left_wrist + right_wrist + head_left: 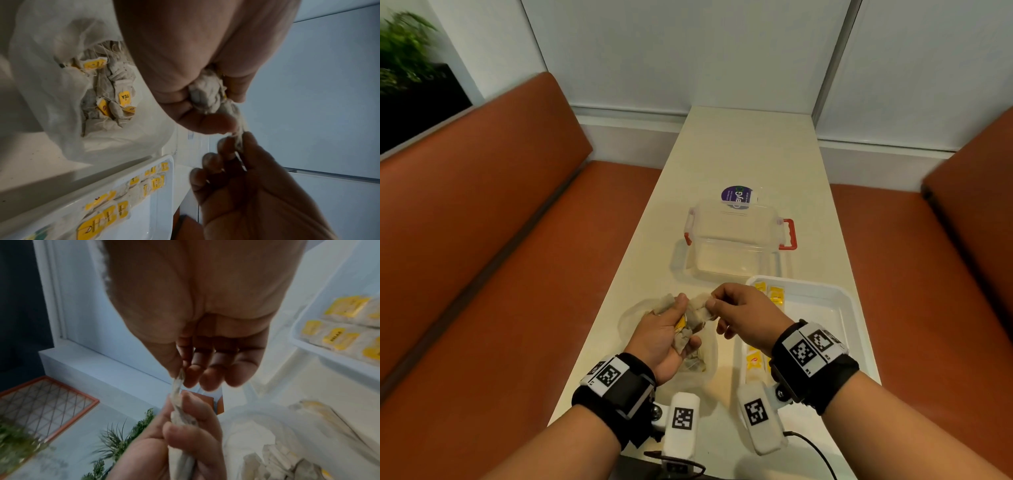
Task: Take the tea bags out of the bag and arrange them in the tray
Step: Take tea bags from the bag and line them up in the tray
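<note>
My left hand (664, 337) clutches a tea-bag bunch (693, 317) above the plastic bag (705, 356); right hand (743, 313) pinches one free.

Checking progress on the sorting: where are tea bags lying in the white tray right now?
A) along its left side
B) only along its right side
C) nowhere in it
A: the head view shows yellow-tagged tea bags lined along the white tray's left side, the rest bare.

Left hand (666, 334) palm up, fingers curled, gripping; right hand (744, 313) palm down, thumb and forefinger pinching; hands nearly touching.
</note>
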`<action>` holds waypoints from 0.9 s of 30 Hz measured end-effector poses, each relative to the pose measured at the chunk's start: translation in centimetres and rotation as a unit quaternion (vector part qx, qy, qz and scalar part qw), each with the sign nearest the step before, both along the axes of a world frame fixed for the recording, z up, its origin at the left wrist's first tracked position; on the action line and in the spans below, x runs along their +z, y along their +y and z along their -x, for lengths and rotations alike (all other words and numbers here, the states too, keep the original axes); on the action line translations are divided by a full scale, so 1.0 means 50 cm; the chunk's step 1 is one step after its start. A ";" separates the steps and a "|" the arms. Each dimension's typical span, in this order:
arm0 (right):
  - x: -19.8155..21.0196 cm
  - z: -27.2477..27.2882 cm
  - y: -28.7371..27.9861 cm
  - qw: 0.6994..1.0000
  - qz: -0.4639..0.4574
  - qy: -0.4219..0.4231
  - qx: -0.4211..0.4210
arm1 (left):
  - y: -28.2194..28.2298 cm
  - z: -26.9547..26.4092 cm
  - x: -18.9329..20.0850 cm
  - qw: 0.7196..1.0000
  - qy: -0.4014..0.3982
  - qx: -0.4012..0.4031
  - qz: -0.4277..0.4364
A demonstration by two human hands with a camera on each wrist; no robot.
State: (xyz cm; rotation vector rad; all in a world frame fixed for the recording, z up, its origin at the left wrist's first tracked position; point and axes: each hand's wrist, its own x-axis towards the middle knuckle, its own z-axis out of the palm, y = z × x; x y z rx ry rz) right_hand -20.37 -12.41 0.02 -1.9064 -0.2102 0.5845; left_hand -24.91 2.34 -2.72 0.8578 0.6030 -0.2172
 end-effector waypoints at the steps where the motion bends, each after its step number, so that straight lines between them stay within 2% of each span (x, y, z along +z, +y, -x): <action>1: 0.005 -0.003 -0.001 0.999 0.027 -0.031 0.009 | 0.002 0.003 -0.005 1.000 0.011 0.006 -0.001; 5: 0.023 -0.012 -0.014 0.972 0.163 -0.165 0.046 | 0.013 0.012 -0.025 0.998 0.044 0.020 -0.045; 8: 0.030 -0.016 -0.022 0.963 0.193 -0.187 0.036 | 0.019 0.014 -0.024 0.992 0.014 0.010 -0.127; 10: 0.028 -0.016 -0.023 0.963 0.199 -0.181 0.022 | 0.018 0.014 -0.017 0.979 -0.039 -0.034 -0.195; 14: 0.020 -0.012 -0.015 0.971 0.183 -0.153 -0.003 | 0.000 0.016 0.001 0.918 -0.142 -0.151 -0.339; 16: 0.014 -0.010 -0.009 0.980 0.153 -0.123 -0.022 | -0.010 0.017 0.015 0.888 -0.182 -0.180 -0.383; 21: 0.018 -0.005 -0.016 0.997 0.008 -0.012 -0.074 | -0.004 0.004 0.017 0.863 -0.207 -0.167 -0.429; 24: 0.020 -0.008 -0.033 0.996 0.021 -0.053 -0.076 | 0.013 -0.011 0.027 0.820 -0.194 -0.198 -0.501; 27: 0.017 -0.013 -0.051 0.992 0.069 -0.101 -0.020 | 0.022 -0.020 0.052 0.775 -0.215 -0.261 -0.533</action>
